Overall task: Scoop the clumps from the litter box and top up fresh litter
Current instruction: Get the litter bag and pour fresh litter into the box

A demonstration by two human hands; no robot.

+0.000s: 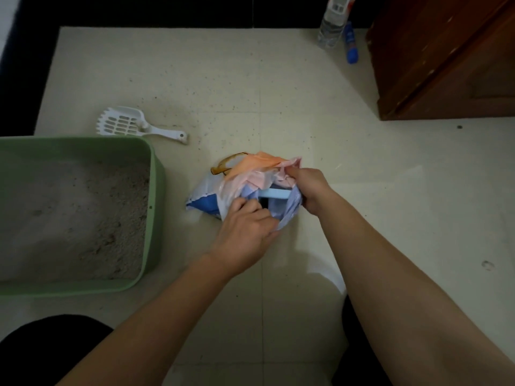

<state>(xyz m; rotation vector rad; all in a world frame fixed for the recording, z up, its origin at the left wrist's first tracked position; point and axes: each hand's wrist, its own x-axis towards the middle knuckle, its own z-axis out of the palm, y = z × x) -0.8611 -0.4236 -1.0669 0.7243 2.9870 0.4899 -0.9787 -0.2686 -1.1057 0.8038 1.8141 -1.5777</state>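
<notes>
**Both hands at the bag mouth**

Your left hand grips the near edge of the bag mouth. Your right hand pinches the far edge. The bag lies on the floor, just right of the box. The scoop lies behind the box, untouched.

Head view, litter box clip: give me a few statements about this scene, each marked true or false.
1. The white scoop lies on the floor, beyond the green litter box. True.
2. The left hand holds the scoop. False: it grips the plastic bag, and so does the right hand.
3. The litter box is empty. False: it holds litter.
4. A clear bottle is beside the wooden cabinet. True.
</notes>
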